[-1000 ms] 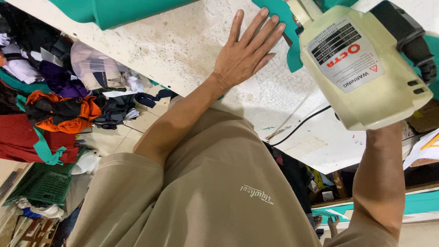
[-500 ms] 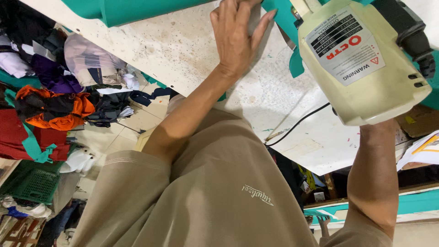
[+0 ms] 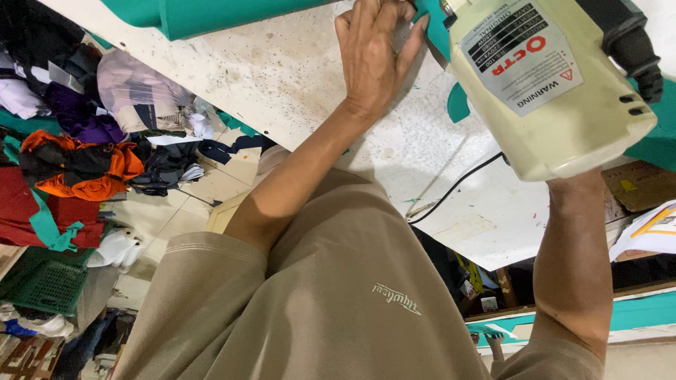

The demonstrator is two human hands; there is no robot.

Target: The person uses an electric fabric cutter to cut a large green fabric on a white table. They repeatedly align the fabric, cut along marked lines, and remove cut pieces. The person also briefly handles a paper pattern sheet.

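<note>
The right hand is hidden behind the cream cutting machine (image 3: 556,91), so its grip cannot be told; the left hand's (image 3: 377,53) fingertips and the green cloth (image 3: 190,14) run off the top edge
</note>
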